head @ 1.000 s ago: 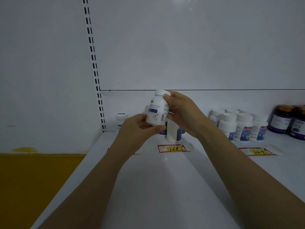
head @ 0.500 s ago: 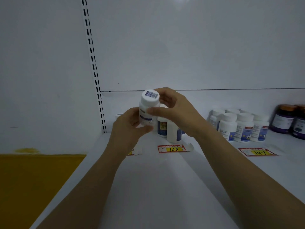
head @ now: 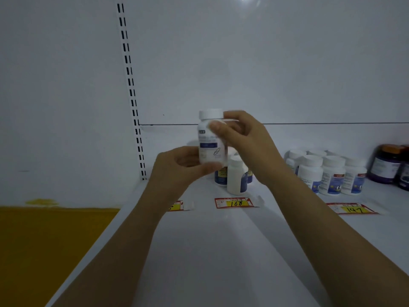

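Landmark: the red and yellow paper price tag (head: 235, 203) marked 168, lying flat on the white metal shelf (head: 210, 251).
Bottle: the white plastic bottle (head: 208, 147) with a round white cap and a blue label is up in the air, above the price tag and a little to its left. It does not touch the shelf. It looks blurry.
Which way it points: it stands tall, with its cap up, its bottom down and its label facing the camera.
Left hand: the left hand (head: 177, 167) is above and to the left of the price tag. Its fingers curl round the bottom of the bottle and hold it.
Right hand: the right hand (head: 245, 140) is above the price tag, a bit to its right. It pinches the top part of the bottle just under the cap, thumb in front and the other fingers behind.
Nearer hand: both touch the bottle. The left one is lower, so it is closer to the shelf.
What matters next: the bottle's bottom faces straight down at the shelf, so I think it could go down flat without tipping.
In the way: just behind the price tag stands a small white plastic bottle (head: 235, 176) with darker ones beside it.
Other things: to the right of the price tag is a bunch of white bottles with blue labels (head: 329, 173).
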A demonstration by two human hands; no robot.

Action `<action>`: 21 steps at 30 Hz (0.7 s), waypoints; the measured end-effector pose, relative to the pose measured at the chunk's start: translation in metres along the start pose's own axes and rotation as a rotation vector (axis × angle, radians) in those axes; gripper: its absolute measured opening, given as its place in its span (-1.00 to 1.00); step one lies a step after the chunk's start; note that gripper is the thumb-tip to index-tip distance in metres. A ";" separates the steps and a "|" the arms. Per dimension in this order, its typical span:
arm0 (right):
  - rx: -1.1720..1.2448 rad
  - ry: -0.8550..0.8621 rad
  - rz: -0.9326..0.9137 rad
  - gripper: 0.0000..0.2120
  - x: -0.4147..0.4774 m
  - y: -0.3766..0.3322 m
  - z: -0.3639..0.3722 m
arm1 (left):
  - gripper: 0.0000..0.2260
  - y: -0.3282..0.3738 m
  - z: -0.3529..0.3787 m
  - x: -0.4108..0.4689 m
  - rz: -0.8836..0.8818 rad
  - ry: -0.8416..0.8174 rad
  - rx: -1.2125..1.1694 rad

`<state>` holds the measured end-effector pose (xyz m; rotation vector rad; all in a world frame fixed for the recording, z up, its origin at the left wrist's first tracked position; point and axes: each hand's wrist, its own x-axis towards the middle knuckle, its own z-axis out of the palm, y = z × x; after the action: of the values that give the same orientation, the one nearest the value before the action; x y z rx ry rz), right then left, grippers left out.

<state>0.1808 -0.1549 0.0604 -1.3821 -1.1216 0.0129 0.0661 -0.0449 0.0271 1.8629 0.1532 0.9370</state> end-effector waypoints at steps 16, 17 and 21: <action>0.301 -0.116 0.680 -0.68 0.003 0.027 -0.006 | -0.54 -0.004 0.001 0.006 -0.632 -0.220 -0.215; 0.287 -0.116 0.620 -0.69 0.004 0.026 -0.006 | -0.53 -0.004 0.001 0.007 -0.607 -0.205 -0.205; 0.177 -0.113 0.339 -0.76 0.007 0.023 -0.008 | -0.60 -0.006 0.003 0.005 -0.383 -0.082 0.006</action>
<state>0.2022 -0.1504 0.0488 -1.4094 -0.9417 0.4293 0.0732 -0.0416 0.0248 1.7900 0.4457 0.5963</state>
